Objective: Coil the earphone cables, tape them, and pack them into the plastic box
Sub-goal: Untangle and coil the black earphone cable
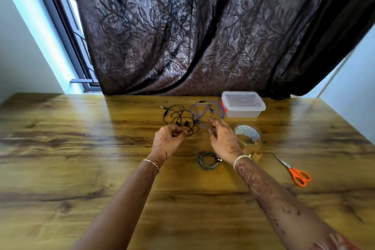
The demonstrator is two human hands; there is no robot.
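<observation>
Black earphone cable lies tangled near the worktop's far edge, one strand in the pinching grip of the left hand, probably to start coiling. Whether the grip of the right hand closes on the blue earphone cable I cannot tell; the plastic box waits beyond, at the far edge.

No text can be read; print inside the tape roll core is too blurred to make out

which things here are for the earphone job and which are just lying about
For the job: black earphones, blue earphones, coiled earphones, tape, scissors, box.
Just there: curtain, window.
</observation>
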